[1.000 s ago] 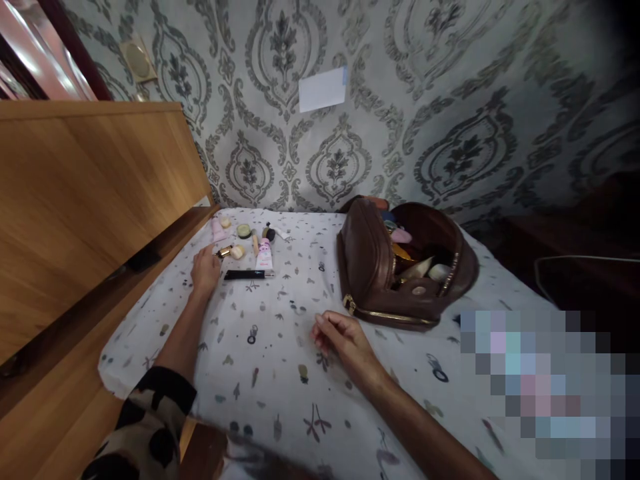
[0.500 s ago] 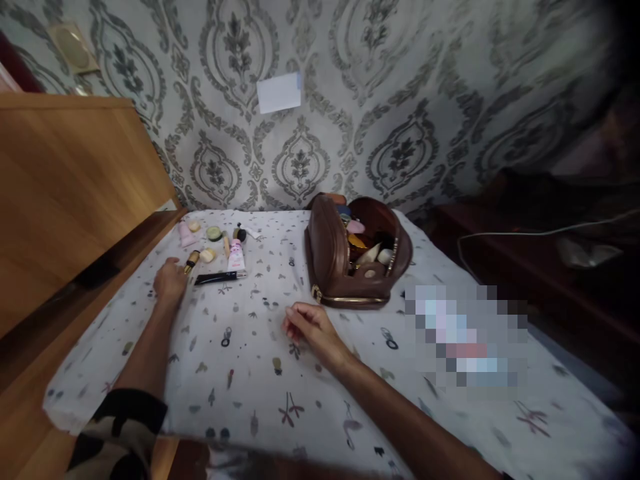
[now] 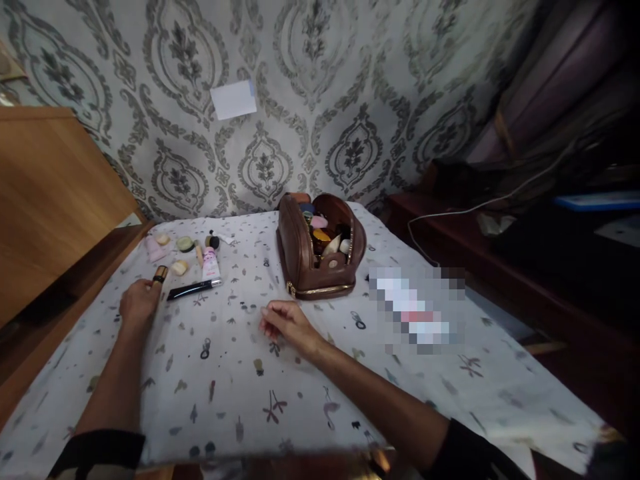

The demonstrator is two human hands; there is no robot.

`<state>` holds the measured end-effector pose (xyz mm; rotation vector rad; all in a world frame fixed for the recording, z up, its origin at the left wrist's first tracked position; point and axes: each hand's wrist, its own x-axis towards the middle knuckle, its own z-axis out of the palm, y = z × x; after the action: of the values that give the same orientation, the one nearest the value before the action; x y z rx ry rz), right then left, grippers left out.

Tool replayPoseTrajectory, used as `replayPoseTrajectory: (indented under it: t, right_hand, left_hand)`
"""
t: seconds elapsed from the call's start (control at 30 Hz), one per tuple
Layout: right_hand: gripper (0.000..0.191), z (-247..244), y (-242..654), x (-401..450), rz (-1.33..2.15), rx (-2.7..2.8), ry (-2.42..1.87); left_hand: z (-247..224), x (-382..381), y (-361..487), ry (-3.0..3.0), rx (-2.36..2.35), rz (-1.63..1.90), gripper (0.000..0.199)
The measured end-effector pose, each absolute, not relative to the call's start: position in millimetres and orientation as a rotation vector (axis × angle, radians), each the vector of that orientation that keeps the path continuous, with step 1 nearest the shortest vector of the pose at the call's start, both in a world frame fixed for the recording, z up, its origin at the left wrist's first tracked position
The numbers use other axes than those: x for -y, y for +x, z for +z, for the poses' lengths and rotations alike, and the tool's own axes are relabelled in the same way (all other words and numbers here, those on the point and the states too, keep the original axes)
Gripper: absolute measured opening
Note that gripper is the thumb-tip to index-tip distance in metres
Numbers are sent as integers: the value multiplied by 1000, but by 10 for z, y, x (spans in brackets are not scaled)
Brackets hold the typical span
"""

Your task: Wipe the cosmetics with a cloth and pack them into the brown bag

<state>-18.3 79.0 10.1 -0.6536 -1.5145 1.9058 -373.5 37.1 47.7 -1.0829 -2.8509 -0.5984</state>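
At the left of the table, my left hand (image 3: 139, 301) is closed with its fingertips on a small black-and-gold cosmetic tube (image 3: 160, 274), which stands tilted. A glossy black squeeze tube (image 3: 194, 289) lies just right of it. Beyond are a pale yellow sponge-like piece (image 3: 179, 267), a pink-and-white tube (image 3: 211, 265), a round green-topped jar (image 3: 185, 244) and a pink tube (image 3: 155, 249). My right hand (image 3: 289, 325) rests over the cloth mid-table, fingers curled, with nothing visible in them. Behind it stands a brown cosmetic bag (image 3: 300, 260), unzipped, with several items inside.
A patterned white cloth (image 3: 235, 373) covers the table. A pixelated patch hides something right of the bag. Left stands a wooden panel (image 3: 55, 193); behind is a patterned wall (image 3: 270, 40) with a white card (image 3: 233, 100). A pale cable (image 3: 465, 212) runs along the dark furniture at right.
My view has turned rightward, so the scene sits further left. My left hand remains at the black-and-gold tube, now seen more upright. The right hand keeps its curled pose.
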Motion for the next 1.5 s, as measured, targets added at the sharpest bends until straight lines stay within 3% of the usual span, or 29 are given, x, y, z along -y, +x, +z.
replayPoseTrajectory:
  t: [0.2, 0.33, 0.47, 0.57, 0.7, 0.93, 1.13, 1.33, 1.5]
  right_hand:
    - [55, 100, -194, -795, 1940, 1421, -583]
    - [64, 89, -202, -802, 1949, 1270, -577]
    - [72, 33, -206, -809, 1994, 1218, -531]
    - [68, -39, -217, -817, 2067, 1344, -482]
    - [68, -88, -245, -834, 2107, 1374, -451]
    - [61, 47, -220, -822, 2066, 1268, -436]
    - [57, 98, -145, -878, 1880, 1198, -511]
    - [54, 146, -110, -885, 1852, 1317, -503]
    - [51, 193, -88, -823, 1924, 1458, -504]
  left_hand:
    - [777, -276, -3603, -1012, 2742, -796, 38]
    - [956, -312, -3223, -1827, 2565, -1070, 41]
    - [1036, -349, -2642, -2714, 2334, -784, 39]
    - [1061, -361, -2359, -2961, 2186, -596, 34]
    - [1056, -402, -2273, -2913, 2185, -717, 34]
    - [722, -472, -1805, -2136, 2283, -1476, 54]
    - [367, -311, -1458, -2419, 2197, -1624, 67]
    - [324, -310, -1574, -2409, 2138, -1781, 78]
    - [351, -410, -1678, -2224, 2154, -2322, 79]
